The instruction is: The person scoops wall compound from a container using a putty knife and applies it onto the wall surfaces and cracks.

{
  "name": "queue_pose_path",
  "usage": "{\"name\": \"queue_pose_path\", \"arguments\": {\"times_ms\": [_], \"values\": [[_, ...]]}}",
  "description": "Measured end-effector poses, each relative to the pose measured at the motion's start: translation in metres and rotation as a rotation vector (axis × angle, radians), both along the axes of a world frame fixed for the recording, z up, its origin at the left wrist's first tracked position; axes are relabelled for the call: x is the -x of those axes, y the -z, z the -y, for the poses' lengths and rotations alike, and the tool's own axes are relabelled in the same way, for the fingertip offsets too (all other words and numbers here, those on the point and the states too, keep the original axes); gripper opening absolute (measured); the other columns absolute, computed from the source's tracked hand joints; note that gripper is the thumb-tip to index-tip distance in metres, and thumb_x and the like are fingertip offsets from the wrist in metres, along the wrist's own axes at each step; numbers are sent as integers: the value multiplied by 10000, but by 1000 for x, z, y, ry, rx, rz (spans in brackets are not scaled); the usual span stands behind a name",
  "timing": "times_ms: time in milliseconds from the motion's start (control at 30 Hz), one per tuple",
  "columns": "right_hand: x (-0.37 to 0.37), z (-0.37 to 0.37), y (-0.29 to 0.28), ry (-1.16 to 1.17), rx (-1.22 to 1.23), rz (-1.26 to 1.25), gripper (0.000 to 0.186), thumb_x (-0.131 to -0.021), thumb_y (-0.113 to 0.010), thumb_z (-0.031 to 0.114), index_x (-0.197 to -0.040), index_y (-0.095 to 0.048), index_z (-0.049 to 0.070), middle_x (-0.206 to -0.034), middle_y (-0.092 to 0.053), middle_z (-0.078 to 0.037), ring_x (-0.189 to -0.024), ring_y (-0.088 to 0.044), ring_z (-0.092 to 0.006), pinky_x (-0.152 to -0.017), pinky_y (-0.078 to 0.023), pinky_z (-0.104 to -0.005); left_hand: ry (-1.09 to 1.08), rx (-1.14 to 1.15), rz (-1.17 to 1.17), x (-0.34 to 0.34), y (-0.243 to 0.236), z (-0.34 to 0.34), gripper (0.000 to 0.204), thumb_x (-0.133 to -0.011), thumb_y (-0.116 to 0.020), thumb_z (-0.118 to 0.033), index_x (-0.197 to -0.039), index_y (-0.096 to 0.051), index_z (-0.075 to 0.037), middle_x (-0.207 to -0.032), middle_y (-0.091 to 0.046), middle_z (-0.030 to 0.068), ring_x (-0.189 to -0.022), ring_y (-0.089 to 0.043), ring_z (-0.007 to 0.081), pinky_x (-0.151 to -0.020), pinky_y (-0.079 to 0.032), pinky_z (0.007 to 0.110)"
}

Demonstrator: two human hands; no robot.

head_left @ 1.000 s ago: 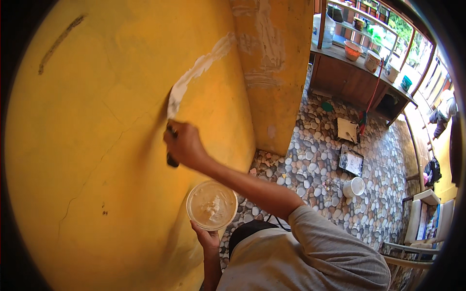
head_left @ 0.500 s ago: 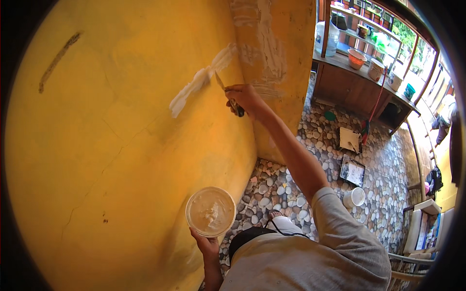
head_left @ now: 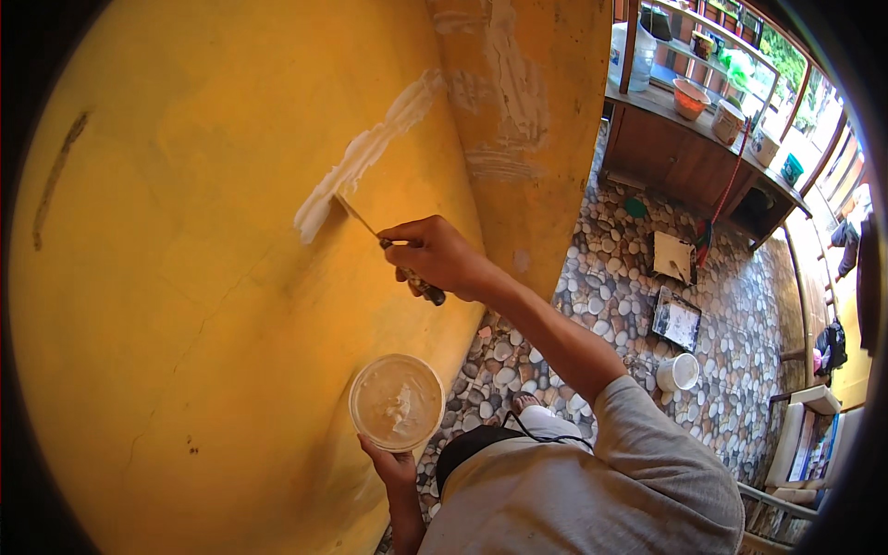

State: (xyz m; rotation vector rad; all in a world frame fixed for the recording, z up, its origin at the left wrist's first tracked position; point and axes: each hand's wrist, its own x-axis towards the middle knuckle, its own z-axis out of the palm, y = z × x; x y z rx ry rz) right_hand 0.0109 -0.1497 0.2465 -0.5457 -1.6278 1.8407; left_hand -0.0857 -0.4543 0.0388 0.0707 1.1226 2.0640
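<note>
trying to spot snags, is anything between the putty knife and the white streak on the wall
Nothing visible: the putty knife in the right hand has its tip right by the white streak on the yellow wall. The tub in the left hand is lower in view, not between them.

A patched yellow wall [head_left: 203,250], paint trays [head_left: 677,320], pebble-patterned floor [head_left: 606,305] and wooden counter [head_left: 661,143] suggest a home under repair.

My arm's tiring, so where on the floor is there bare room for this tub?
Bare floor shows between the yellow pillar and the two trays, and right of the white bucket. It's crowded along the tray-and-bucket row, at the foot right of the held tub, and on the cabinet top, lined with a bowl and containers.
</note>
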Motion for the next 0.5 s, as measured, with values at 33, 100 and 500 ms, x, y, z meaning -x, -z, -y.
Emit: {"name": "queue_pose_path", "arguments": {"times_ms": [33,100,500], "values": [[-10,-1,-9,5,1,2,284,-842,-579,99,-1071,-591,-68,-642,-598,-110,-441,-549,-144,-399,-441,-278,2,-9,54,1,-1,-3,538,-951,-327,-519,-1340,-379,-150,-1375,-411,23,-1255,-404,193,-1016,-380,357],[-18,-13,-24,168,-8,77,300,-847,-586,111,-1092,-585,-62,-655,-595,-111,-455,-546,-135,-405,-436,-266,-1,-16,108,1,1,-1,543,-950,-326,-522,-1339,-381,-147,-1372,-416,21,-1253,-408,195,-1016,-380,356],[24,-44,-29,259,-65,-11,159,-794,-543,65,-787,-609,-79,-646,-598,-144,-466,-555,-173,-426,-436,-322,-16,-6,175,7,3,-3,540,-955,-332,-505,-1342,-380,-130,-1351,-449,29,-1229,-442,198,-990,-416,357]]}}
